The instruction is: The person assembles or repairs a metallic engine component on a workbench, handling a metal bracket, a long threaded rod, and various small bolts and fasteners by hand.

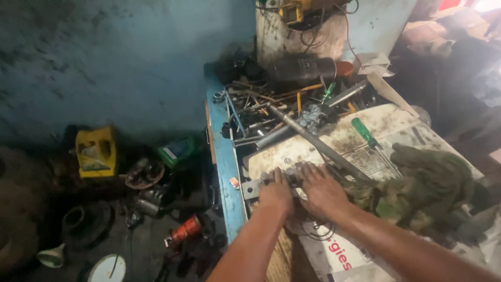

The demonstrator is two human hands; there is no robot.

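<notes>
Both hands press flat, fingers spread, on a small metal part [284, 177] lying crosswise just before the long steel bar [313, 141], left hand [275, 192] nearer its bracket end, right hand [322, 189] beside the bar.

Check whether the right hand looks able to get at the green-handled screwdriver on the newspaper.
Probably yes: the green-handled screwdriver lies in the open on the newspaper, ahead of the right hand, with nothing lying over it.

head cam | looks steeply down, close over workbench [225, 156] | floor at left, wall behind
</notes>
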